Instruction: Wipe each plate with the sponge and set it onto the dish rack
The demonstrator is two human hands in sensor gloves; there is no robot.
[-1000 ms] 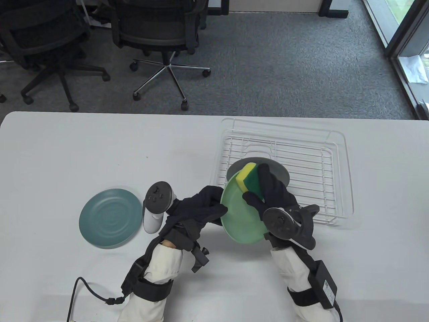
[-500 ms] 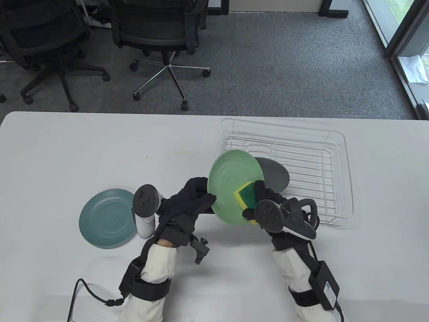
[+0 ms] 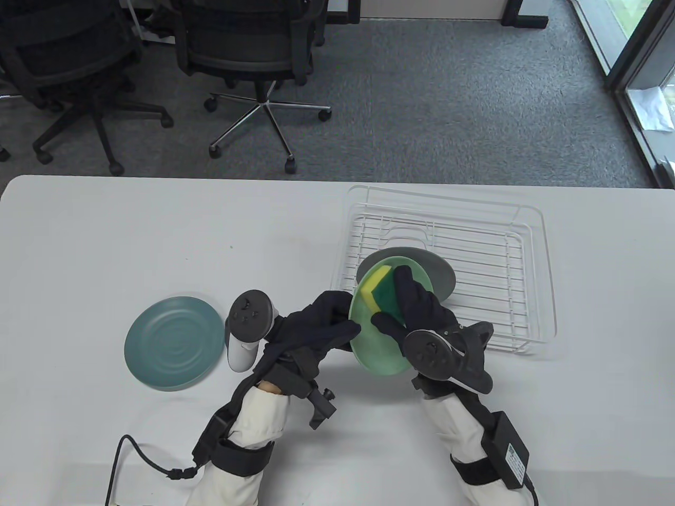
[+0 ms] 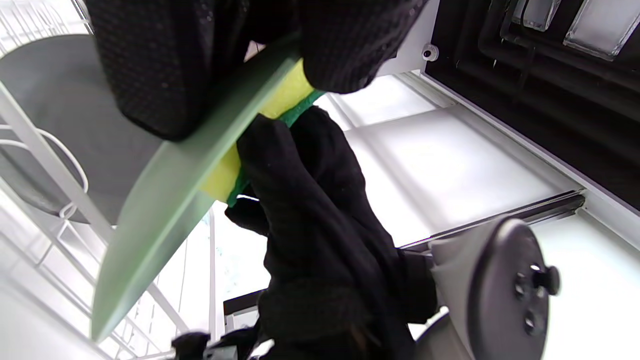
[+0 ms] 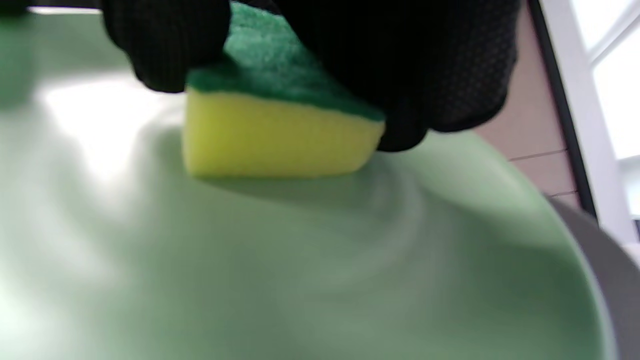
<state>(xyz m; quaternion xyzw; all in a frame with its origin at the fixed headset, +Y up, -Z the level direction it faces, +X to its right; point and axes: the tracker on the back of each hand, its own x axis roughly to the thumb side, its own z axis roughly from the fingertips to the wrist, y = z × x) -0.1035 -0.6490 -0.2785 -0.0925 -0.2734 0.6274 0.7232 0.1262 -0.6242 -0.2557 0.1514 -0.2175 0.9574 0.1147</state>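
A light green plate (image 3: 377,345) is held tilted above the table, just in front of the white wire dish rack (image 3: 527,274). My left hand (image 3: 337,321) grips its left rim (image 4: 165,200), fingers on either side. My right hand (image 3: 408,305) holds a yellow and green sponge (image 3: 382,287) and presses its yellow side against the plate's face (image 5: 300,260), with the sponge (image 5: 275,130) pinched between thumb and fingers. A grey plate (image 3: 440,271) leans in the rack behind the green one. A teal plate (image 3: 173,342) lies flat on the table at the left.
The white table (image 3: 132,237) has bare surface at the left and back. A black cable (image 3: 132,453) trails near the front edge, and a black box (image 3: 509,448) is strapped to my right forearm. Office chairs (image 3: 248,47) stand on the carpet beyond the table.
The green plate tipped up toward the rack and came back down, and the sponge swept from its top to its lower edge and back up. Both hands kept their hold.
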